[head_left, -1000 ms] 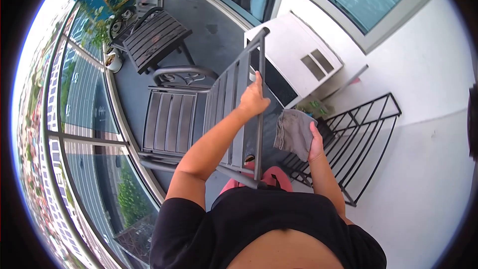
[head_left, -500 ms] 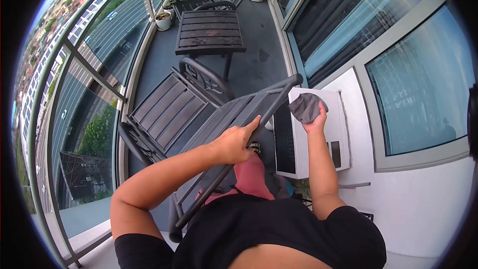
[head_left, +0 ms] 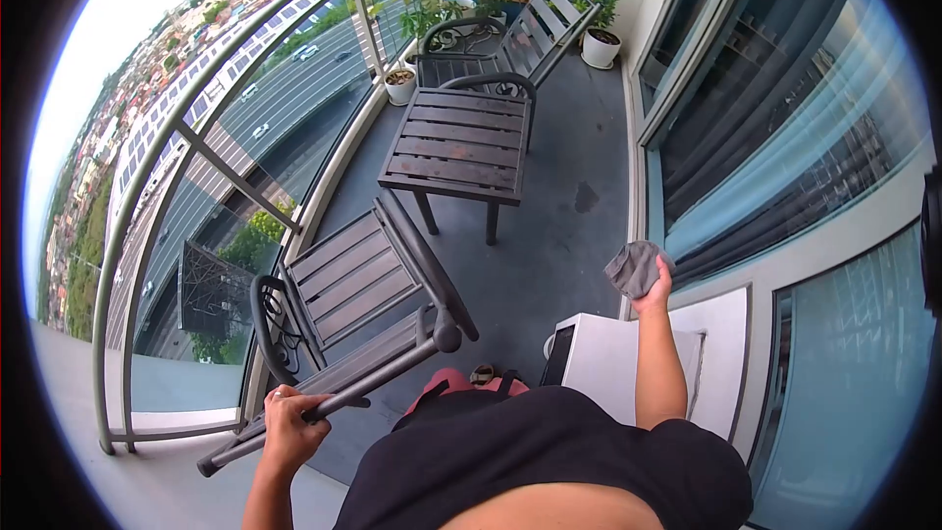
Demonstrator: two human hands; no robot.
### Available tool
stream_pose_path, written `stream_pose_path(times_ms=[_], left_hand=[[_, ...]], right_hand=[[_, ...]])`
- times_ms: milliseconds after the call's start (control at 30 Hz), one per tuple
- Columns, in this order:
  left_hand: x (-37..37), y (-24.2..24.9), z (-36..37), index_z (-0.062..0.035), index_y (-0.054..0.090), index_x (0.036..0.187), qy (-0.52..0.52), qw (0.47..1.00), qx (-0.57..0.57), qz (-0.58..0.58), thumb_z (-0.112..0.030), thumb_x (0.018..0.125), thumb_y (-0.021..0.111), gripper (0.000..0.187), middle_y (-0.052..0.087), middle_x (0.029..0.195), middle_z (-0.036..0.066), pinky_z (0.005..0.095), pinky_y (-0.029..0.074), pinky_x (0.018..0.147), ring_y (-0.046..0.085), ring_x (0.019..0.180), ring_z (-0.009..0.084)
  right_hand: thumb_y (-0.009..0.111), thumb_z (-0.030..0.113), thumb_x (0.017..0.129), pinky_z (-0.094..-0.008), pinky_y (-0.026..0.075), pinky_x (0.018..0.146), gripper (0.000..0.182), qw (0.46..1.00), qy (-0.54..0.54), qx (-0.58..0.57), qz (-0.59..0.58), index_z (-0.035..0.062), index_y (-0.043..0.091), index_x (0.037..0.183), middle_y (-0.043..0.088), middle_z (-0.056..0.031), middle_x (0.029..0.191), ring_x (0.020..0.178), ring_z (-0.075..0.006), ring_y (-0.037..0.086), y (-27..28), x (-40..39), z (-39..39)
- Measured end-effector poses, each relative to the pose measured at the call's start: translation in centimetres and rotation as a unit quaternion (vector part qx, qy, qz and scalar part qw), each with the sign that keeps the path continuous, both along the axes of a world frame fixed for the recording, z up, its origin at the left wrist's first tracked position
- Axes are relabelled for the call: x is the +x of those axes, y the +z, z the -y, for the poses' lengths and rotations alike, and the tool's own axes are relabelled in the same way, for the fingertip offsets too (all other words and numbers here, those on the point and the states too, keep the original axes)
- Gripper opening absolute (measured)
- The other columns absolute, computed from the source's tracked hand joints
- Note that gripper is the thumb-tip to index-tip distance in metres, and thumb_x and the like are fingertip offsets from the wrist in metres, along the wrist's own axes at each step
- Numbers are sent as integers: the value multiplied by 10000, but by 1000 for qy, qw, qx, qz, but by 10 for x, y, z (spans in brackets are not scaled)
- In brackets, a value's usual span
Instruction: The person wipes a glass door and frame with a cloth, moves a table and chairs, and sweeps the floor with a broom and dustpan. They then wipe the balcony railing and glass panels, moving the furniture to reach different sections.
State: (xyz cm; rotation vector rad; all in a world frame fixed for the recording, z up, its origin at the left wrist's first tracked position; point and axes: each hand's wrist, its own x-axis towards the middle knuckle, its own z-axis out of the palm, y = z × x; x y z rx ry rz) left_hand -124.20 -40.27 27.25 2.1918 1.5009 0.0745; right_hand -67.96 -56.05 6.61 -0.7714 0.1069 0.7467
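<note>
On a balcony, a person's left hand (head_left: 287, 424), at seven o'clock, wraps its fingers around the top rail of a dark slatted chair (head_left: 343, 309) that is tilted back toward them. The right hand (head_left: 655, 287), at three o'clock, is raised with fingers closed on a bunched grey cloth (head_left: 634, 267). A slatted table (head_left: 459, 144) stands at twelve o'clock, and what looks like a white unit (head_left: 608, 365) sits at five o'clock

Two chairs (head_left: 358, 304); one table (head_left: 459, 145); one cloth (head_left: 634, 268)
</note>
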Motion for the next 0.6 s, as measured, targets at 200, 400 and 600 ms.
stream_pose_path(times_ms=[200, 400, 600], left_hand=[[19, -5, 9, -131, 718, 913, 86, 990, 113, -14, -26, 455, 653, 474, 479, 612, 20, 329, 349, 827, 441, 715, 199], [30, -4, 19, -125, 703, 970, 161, 972, 171, 22, 10, 463, 633, 530, 474, 535, -2, 350, 339, 889, 433, 604, 171], [56, 9, 24, -75, 554, 1212, 271, 939, 213, -12, 2, 507, 667, 717, 447, 765, 50, 322, 358, 802, 462, 734, 208]], right_hand=[[535, 346, 819, -413, 405, 946, 411, 998, 53, -33, -6, 82, 553, 1134, 597, -81, 1127, 1063, -274, 547, 0, 53, -103], [534, 358, 815, -417, 414, 939, 424, 972, 233, -3, 40, 59, 561, 1116, 604, -94, 1113, 1043, -276, 560, 50, 47, -270], [540, 336, 827, -421, 432, 910, 375, 916, 396, 18, 57, 56, 582, 1072, 620, -98, 1065, 996, -281, 578, 80, 26, -427]])
